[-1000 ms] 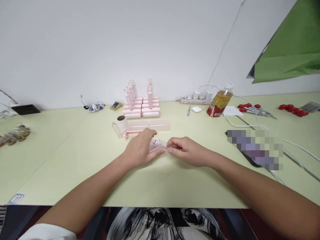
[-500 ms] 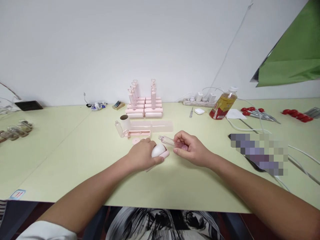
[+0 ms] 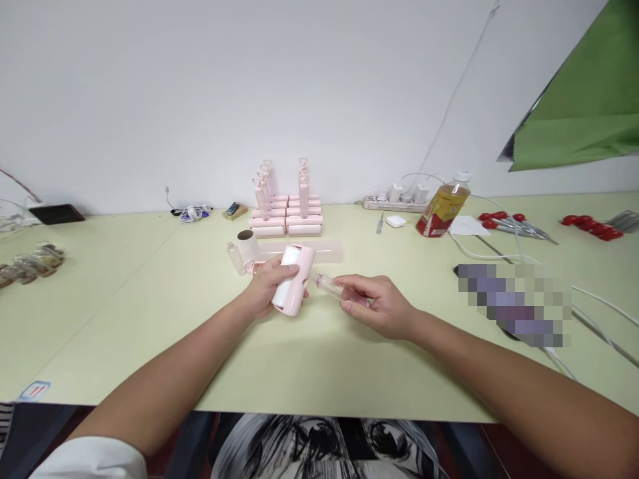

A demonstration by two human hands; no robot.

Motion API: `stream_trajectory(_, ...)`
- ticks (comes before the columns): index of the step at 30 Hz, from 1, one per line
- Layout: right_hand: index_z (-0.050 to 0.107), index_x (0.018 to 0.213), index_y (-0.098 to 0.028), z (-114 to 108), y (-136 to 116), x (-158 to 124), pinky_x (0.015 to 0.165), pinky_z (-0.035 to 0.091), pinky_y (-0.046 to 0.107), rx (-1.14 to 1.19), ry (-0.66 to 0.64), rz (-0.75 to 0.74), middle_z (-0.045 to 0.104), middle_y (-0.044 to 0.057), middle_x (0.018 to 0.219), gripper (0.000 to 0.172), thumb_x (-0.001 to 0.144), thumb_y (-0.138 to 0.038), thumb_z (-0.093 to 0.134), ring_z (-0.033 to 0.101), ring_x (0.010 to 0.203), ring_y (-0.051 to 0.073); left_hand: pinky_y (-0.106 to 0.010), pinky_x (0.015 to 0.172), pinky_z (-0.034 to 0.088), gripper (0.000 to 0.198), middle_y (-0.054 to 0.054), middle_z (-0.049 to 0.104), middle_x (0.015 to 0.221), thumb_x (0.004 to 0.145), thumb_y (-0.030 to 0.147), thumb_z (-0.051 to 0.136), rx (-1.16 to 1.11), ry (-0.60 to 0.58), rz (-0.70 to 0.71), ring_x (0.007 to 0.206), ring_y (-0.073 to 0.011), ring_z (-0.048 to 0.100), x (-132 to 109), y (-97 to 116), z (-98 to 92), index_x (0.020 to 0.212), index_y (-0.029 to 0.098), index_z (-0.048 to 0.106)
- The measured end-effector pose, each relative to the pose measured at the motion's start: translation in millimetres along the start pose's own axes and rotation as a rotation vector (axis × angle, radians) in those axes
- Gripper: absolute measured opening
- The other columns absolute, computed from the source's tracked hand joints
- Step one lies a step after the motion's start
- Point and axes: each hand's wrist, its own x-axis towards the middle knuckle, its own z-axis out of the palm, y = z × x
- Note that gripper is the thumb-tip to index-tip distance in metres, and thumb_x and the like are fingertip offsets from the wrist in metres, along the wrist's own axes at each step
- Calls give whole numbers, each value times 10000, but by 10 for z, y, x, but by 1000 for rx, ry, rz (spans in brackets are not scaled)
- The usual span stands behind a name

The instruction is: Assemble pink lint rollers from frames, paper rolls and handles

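My left hand [image 3: 263, 283] is closed around a lint roller head [image 3: 301, 281], a pink case with a white roll in it, tilted above the table. A hole shows in the side of the case facing right. In my right hand [image 3: 382, 306] is a clear pinkish handle [image 3: 328, 285], its narrow end close to that hole; whether they touch I cannot tell. Behind my left hand stand a white paper roll [image 3: 247, 247] and another clear handle [image 3: 235, 258]. A pale pink translucent cover [image 3: 327, 251] lies beside them, and an open pink case is mostly hidden.
Several finished pink lint rollers [image 3: 304, 221] with upright handles stand near the wall. Rightward are a power strip [image 3: 387, 203], a drink bottle [image 3: 443, 206], red-handled tools [image 3: 514, 225], cables and a blurred-out dark object [image 3: 509, 306]. Coiled cable [image 3: 194, 213] lies back left.
My left hand has lifted and turned the lint roller head, so its pink side with the hole now faces the handle. My right hand keeps the handle at nearly the same spot.
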Motion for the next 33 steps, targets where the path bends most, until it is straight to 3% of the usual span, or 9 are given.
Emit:
stream_trajectory(6,666,1137,-127,26,-48,13,543,386,220,-9,-75,56,664,22,730,337,858,-284,563,454,536,86,-301,455,541,393,-23,640,694,672,361,739,-52,16,44,530,-186,644,-5,-40,-15,916,167,499)
stream_trajectory(14,675,1148,-113,24,-65,30,554,374,234,-43,-151,168,669,24,711,374,859,-317,551,493,539,96,-298,515,540,458,-11,640,675,642,352,768,-31,16,69,536,-171,634,7,-37,-10,969,169,504)
stream_trajectory(27,692,1116,-144,35,-83,56,558,365,235,-61,-207,216,633,8,677,326,891,-310,526,511,571,118,-261,611,447,421,6,606,790,753,460,663,469,71,160,676,-158,579,-12,-75,-43,1029,198,484)
stream_trajectory(33,705,1030,-153,77,-63,41,565,352,234,-22,-202,237,569,-16,638,266,887,-288,526,485,577,117,-268,653,441,371,15,566,819,785,461,625,552,108,173,725,-164,548,-29,-107,31,1015,206,485)
